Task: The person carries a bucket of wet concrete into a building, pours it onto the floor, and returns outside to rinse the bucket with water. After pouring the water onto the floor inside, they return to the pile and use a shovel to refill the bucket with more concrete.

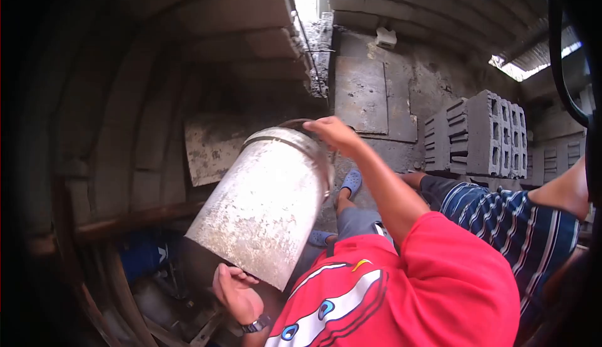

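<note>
A worn white bucket (254, 206), stained with grey, is held tilted in front of my body, its rim up and away from me and its base down toward the left. My right hand (332, 133) is closed at the far rim, by the bucket's handle. My left hand (237, 293), with a dark watch on the wrist, has its fingers curled under the lower edge of the base. The inside of the bucket cannot be seen.
Stacked hollow concrete blocks (480, 135) stand to the right. Beside them is another person in striped shorts (511, 221). Flat boards (360, 93) lie on the floor ahead. A block wall (232, 27) rises at the left, with wooden pieces (119, 284) below it.
</note>
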The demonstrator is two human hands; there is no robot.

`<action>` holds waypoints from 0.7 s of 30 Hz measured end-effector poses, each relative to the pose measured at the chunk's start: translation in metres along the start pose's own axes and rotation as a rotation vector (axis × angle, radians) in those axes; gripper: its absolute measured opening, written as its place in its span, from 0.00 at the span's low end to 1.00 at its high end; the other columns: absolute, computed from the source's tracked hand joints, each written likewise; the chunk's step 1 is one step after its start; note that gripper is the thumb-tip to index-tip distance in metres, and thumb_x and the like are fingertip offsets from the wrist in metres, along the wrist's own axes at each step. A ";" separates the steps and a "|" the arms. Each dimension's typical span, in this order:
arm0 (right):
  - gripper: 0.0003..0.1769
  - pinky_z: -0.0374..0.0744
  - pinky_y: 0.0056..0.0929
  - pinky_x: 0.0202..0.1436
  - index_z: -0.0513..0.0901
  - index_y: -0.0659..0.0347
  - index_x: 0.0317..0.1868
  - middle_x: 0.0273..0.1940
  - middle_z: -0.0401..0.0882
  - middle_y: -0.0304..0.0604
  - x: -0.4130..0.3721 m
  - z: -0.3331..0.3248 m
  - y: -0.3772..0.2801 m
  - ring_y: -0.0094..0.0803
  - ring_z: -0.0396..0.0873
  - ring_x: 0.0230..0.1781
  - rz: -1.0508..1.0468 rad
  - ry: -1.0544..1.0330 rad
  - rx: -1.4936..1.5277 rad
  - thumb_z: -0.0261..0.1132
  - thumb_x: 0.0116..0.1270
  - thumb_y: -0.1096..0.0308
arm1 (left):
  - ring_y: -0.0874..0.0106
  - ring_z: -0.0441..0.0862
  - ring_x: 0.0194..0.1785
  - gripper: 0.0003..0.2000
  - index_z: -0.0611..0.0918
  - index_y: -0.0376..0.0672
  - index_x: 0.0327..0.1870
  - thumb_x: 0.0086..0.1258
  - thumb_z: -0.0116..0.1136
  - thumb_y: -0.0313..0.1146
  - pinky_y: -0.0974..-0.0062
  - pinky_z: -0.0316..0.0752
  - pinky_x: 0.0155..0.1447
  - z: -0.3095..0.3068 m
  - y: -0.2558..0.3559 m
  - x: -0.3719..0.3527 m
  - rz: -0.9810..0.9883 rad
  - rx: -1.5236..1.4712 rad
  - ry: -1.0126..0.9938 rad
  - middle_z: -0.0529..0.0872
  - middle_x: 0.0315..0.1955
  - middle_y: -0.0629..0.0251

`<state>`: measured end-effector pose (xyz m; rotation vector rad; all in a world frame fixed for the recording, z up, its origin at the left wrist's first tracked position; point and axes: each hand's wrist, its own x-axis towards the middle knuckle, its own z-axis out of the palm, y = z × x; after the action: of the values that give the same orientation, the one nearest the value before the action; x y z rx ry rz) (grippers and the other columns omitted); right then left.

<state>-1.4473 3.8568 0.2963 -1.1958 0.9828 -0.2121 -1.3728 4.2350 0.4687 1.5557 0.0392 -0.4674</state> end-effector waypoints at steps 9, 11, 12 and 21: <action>0.29 0.55 0.21 0.18 0.75 0.53 0.29 0.16 0.62 0.26 -0.032 -0.251 -0.080 0.17 0.53 0.12 0.285 0.012 0.237 0.61 0.68 0.33 | 0.67 0.83 0.39 0.32 0.78 0.35 0.56 0.73 0.53 0.62 0.69 0.79 0.40 0.030 -0.173 0.209 -0.355 0.520 -0.069 0.84 0.48 0.55; 0.30 0.55 0.23 0.17 0.77 0.54 0.30 0.16 0.62 0.27 0.007 -0.272 -0.039 0.18 0.55 0.12 0.340 -0.292 0.198 0.58 0.70 0.33 | 0.67 0.82 0.39 0.33 0.79 0.39 0.56 0.71 0.53 0.64 0.68 0.78 0.38 0.032 -0.194 0.229 -0.390 0.642 -0.122 0.84 0.47 0.58; 0.30 0.55 0.25 0.17 0.78 0.55 0.30 0.15 0.61 0.27 0.018 -0.263 -0.033 0.19 0.56 0.12 0.363 -0.202 0.076 0.56 0.72 0.35 | 0.69 0.82 0.37 0.31 0.79 0.40 0.55 0.71 0.54 0.63 0.69 0.78 0.37 0.037 -0.200 0.234 -0.411 0.722 -0.168 0.84 0.45 0.60; 0.26 0.50 0.22 0.14 0.74 0.53 0.29 0.14 0.55 0.25 0.017 -0.488 -0.146 0.18 0.51 0.11 0.085 0.438 0.079 0.54 0.74 0.40 | 0.76 0.81 0.31 0.21 0.83 0.42 0.49 0.71 0.61 0.53 0.76 0.75 0.31 0.170 -0.232 0.288 -0.443 1.115 -0.629 0.85 0.36 0.69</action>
<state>-1.7448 3.4555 0.3985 -1.0530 1.3903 -0.4542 -1.2280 4.0075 0.1642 2.4044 -0.4393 -1.4879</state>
